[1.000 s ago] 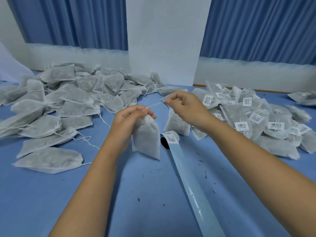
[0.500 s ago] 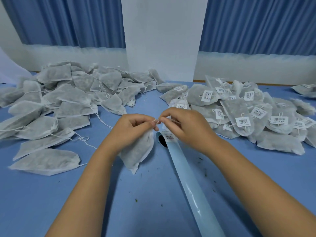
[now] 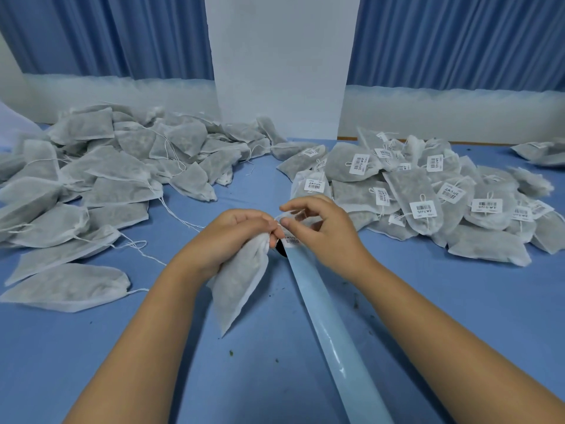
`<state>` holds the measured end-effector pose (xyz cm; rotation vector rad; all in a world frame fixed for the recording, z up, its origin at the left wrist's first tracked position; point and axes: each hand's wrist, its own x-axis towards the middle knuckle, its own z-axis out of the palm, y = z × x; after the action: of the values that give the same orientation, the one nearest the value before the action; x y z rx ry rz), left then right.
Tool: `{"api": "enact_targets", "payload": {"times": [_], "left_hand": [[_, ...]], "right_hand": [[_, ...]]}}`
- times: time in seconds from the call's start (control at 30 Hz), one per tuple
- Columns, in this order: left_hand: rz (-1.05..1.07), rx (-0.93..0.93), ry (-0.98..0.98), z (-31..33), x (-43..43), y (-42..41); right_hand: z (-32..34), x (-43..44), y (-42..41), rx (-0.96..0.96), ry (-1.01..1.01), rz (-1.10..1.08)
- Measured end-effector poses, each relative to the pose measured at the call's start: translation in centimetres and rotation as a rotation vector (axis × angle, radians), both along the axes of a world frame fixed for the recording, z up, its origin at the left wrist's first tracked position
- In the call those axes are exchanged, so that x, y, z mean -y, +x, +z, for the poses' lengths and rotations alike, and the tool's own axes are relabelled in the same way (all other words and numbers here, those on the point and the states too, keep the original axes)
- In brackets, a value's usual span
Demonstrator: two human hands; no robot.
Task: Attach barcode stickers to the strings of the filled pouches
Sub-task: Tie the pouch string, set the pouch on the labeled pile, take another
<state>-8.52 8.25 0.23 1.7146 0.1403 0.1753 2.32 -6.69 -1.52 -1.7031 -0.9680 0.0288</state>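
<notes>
The gathered neck of the white mesh fabric pouch (image 3: 238, 289) is buried inside the curled left hand (image 3: 232, 237), and whether the right hand (image 3: 324, 231) actually pinches its thin string (image 3: 290, 213) is unclear. A small black round object (image 3: 279, 250) shows only as a sliver behind the glossy pale-blue backing strip (image 3: 330, 325), which runs off the bottom edge. Print on the white barcode sticker (image 3: 292, 241) is too small to read. The heap of unlabelled grey-white pouches (image 3: 91, 179) is cut by the left edge, the heap of labelled pouches (image 3: 428, 194) by the right.

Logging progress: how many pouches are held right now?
1: the left hand grips a pouch by its neck, beside the sticker strip. The right hand holds none; it seems to pinch its string.
</notes>
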Motion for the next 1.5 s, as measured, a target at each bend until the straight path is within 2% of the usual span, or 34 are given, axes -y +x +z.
{"api": "enact_targets", "payload": {"times": [0.17,0.27,0.43,0.6,0.7,0.83,0.93,1.23,1.5], "left_hand": [[0.081,0.048,-0.067,0.2,0.1,0.0],[0.105,0.075,-0.086,0.3,0.2,0.1],[0.105,0.079,-0.061,0.1,0.2,0.2],[0.101,0.071,-0.061,0.0,0.2,0.2],[0.098,0.042,-0.045,0.0,0.3,0.3],[0.136,0.025,-0.025,-0.3,0.1,0.5],[0.195,0.006,0.083,-0.6,-0.1,0.7],[0.197,-0.034,0.117,-0.6,0.1,0.7],[0.187,-0.116,0.228,-0.3,0.2,0.4]], "right_hand": [[0.4,0.2,-0.5,0.021,-0.031,-0.205],[0.7,0.3,-1.0,0.045,-0.052,-0.245],[1.1,0.1,-1.6,-0.014,-0.075,-0.131],[1.2,0.3,-1.9,-0.212,-0.075,0.066],[1.0,0.3,-1.8,-0.265,-0.070,0.065],[0.9,0.1,-1.6,-0.193,-0.100,0.031],[0.9,0.1,-1.4,-0.143,-0.094,0.011],[0.5,0.1,-1.0,-0.181,0.008,0.093],[0.2,0.3,-0.7,0.160,-0.174,0.038]]}}
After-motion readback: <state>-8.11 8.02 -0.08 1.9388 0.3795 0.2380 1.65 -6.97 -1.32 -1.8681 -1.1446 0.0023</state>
